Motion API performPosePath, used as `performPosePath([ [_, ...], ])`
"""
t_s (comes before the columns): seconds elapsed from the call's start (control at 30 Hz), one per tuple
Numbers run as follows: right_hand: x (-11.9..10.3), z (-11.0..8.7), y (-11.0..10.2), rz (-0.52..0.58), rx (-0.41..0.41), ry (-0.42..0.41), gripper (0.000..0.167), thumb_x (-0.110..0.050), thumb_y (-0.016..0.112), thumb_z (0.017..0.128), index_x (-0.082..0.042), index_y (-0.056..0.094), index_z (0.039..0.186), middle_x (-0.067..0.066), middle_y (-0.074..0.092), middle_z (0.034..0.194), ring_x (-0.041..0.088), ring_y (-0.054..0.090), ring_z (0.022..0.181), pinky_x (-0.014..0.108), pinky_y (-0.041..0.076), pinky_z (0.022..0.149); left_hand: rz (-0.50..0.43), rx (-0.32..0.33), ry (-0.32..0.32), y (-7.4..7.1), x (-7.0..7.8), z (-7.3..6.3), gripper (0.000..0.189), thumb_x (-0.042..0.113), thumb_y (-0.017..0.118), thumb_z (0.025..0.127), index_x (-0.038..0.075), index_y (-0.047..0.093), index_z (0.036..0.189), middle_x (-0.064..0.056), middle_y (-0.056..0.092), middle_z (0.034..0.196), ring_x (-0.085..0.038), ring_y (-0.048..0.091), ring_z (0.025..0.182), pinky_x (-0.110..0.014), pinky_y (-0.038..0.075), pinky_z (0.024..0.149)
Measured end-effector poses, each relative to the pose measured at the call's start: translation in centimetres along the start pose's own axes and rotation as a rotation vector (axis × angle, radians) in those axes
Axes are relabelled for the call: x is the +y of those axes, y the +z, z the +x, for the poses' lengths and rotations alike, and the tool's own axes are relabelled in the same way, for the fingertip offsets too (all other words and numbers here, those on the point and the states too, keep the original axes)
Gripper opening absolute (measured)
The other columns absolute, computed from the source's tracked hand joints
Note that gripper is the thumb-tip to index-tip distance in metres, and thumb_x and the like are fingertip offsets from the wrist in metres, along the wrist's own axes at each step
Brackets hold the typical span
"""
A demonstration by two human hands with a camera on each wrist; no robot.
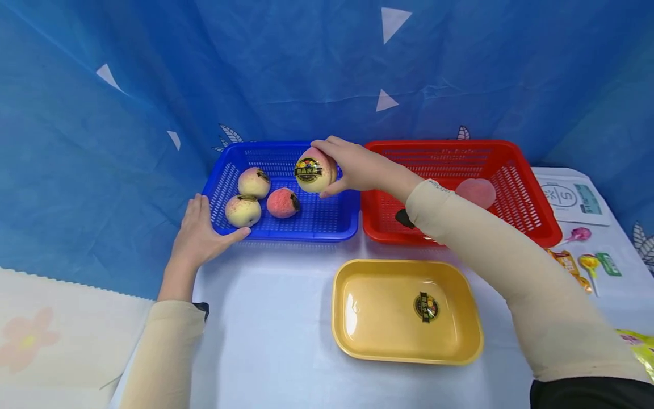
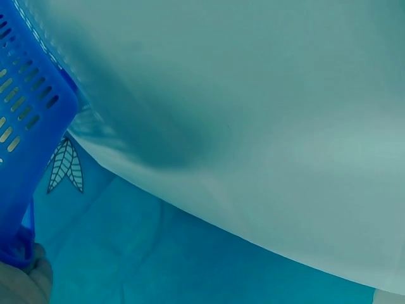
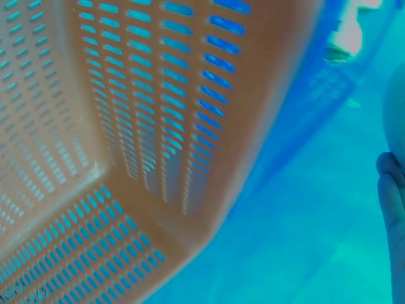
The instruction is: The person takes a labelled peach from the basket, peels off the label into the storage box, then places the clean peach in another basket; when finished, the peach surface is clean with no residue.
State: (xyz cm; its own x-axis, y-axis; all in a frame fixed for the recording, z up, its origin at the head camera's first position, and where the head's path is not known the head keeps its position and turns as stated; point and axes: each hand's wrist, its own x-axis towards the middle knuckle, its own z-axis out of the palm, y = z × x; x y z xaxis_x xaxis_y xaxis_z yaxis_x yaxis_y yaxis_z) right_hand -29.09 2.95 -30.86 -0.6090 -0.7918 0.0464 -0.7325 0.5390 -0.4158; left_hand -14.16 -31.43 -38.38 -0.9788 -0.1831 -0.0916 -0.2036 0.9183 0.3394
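I see the round pink-and-cream peach raised above the right end of the rectangular blue plastic basket, gripped between the thumb and fingers of the right hand. Its black-and-gold label faces up; a fingertip dragging across that could, I judge, lift an edge. The hold is from one side, so a loose pinch might let the fruit roll out and bruise, while squeezing harder could dent it.

The left hand lies unclenched against the basket's near-left corner; pushing there might slide the basket and knock its three pink-and-cream peaches together.

Farther out, the right forearm crosses the red slatted plastic basket; dipping low, it could catch the rim. The glossy yellow plastic tray sits nearer me, clear of both hands.
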Motion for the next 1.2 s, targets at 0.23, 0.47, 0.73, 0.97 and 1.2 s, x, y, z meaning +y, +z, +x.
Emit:
performPosePath([
  [0.23, -1.2, -3.8, -2.2, 0.017, 0.064, 0.028, 0.104, -0.052, 0.083, 0.074, -0.014, 0.029, 0.156, 0.003, 0.047, 0.141, 0.02, 0.048, 0.13, 0.041, 0.052, 0.104, -0.021, 0.01, 0.006, -0.1, -0.1, -0.1, 0.135, 0.083, 0.058, 0.075, 0.001, -0.011, 0.156, -0.021, -0.015, 0.165, -0.045, -0.007, 0.152, -0.074, 0.011, 0.115],
  [0.47, -2.2, -7.9, -3.0, 0.002, 0.116, 0.066, 0.103, -0.048, 0.085, 0.074, -0.016, 0.03, 0.155, 0.002, 0.047, 0.143, 0.018, 0.049, 0.129, 0.041, 0.055, 0.099, -0.022, 0.016, 0.01, -0.2, 0.1, -0.4, 0.134, 0.082, 0.059, 0.075, 0.0, -0.009, 0.156, -0.021, -0.015, 0.165, -0.045, -0.008, 0.152, -0.074, 0.011, 0.115],
  [0.73, -3.2, -12.0, -2.9, -0.018, 0.216, 0.067, 0.1, -0.043, 0.087, 0.073, -0.016, 0.034, 0.154, 0.003, 0.047, 0.145, 0.02, 0.049, 0.132, 0.043, 0.055, 0.098, -0.069, 0.116, 0.15, -1.3, 3.6, -2.1, 0.107, 0.062, 0.068, 0.084, 0.011, 0.013, 0.16, -0.016, 0.005, 0.168, -0.041, 0.002, 0.154, -0.078, 0.018, 0.109],
  [0.97, -4.1, -14.3, -2.1, -0.064, 0.314, 0.058, 0.1, -0.039, 0.089, 0.071, -0.014, 0.037, 0.152, 0.006, 0.05, 0.141, 0.021, 0.051, 0.13, 0.044, 0.057, 0.095, -0.311, 0.271, 0.454, -1.4, 12.6, -5.4, 0.053, 0.025, 0.069, 0.094, 0.012, 0.052, 0.143, -0.011, 0.055, 0.144, -0.032, 0.051, 0.132, -0.053, 0.046, 0.104],
  [1.2, -4.5, -15.8, -0.9, -0.087, 0.363, 0.039, 0.099, -0.038, 0.091, 0.069, -0.011, 0.04, 0.15, 0.009, 0.053, 0.137, 0.024, 0.056, 0.124, 0.044, 0.058, 0.092, -0.571, 0.26, 0.651, -0.3, 20.2, -8.9, 0.041, 0.021, 0.066, 0.096, 0.017, 0.059, 0.136, -0.002, 0.064, 0.128, -0.014, 0.063, 0.108, -0.031, 0.057, 0.077],
])
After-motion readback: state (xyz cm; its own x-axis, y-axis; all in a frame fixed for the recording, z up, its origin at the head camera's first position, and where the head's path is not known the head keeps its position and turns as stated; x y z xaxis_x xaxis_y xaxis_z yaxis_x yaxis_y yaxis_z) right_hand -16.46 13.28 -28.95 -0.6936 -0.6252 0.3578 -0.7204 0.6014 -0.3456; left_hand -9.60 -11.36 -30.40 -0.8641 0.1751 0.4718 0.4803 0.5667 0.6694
